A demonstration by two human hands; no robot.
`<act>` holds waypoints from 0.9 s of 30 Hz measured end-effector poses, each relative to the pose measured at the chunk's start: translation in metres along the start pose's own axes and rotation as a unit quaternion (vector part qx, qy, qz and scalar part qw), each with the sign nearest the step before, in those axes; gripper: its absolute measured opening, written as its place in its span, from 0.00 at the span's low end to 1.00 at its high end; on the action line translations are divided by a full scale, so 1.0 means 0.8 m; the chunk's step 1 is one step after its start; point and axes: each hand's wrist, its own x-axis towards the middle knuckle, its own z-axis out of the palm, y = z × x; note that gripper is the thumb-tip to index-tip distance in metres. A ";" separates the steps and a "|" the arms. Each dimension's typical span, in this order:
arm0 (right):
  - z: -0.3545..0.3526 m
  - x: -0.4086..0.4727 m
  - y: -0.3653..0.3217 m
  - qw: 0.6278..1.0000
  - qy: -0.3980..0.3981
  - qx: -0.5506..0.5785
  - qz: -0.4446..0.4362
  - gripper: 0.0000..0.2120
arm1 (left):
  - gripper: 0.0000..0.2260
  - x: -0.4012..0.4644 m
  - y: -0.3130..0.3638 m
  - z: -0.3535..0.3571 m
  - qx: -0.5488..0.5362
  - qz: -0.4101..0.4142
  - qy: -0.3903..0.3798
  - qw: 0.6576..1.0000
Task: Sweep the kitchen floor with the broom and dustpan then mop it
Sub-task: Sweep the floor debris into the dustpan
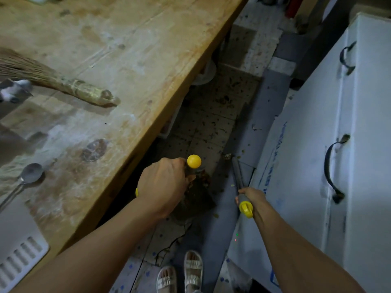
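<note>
The left hand [164,187] curls round a dark handle with a yellow ball end [194,161], holding the dustpan [197,197] low over the speckled floor [213,127], debris lying in it. The right hand [251,197] grips the grey broom handle [238,174] just above its yellow cap [246,208]. A straw whisk broom [63,81] and a spoon [27,176] lie on the wooden table [137,49]; a white cabinet [359,123] stands to the right.

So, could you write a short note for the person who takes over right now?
Left hand grips the yellow-knobbed handle of the dustpan, which sits on the floor with dirt in it.
Right hand grips the grey, yellow-ended broom handle beside the white cabinet.
A straw broom lies on the wooden table.
Done: some dirt collected.
Left: debris on the tiles, then mopping.
</note>
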 end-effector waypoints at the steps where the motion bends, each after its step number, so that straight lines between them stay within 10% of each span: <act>1: 0.004 0.005 -0.001 1.000 0.001 -0.013 0.000 0.08 | 0.15 0.004 0.002 0.000 0.004 -0.001 0.000 1.000; 27: 0.079 -0.020 0.000 0.984 -0.165 -0.049 0.048 0.10 | 0.13 -0.049 -0.027 -0.019 -0.008 -0.103 -0.021 0.994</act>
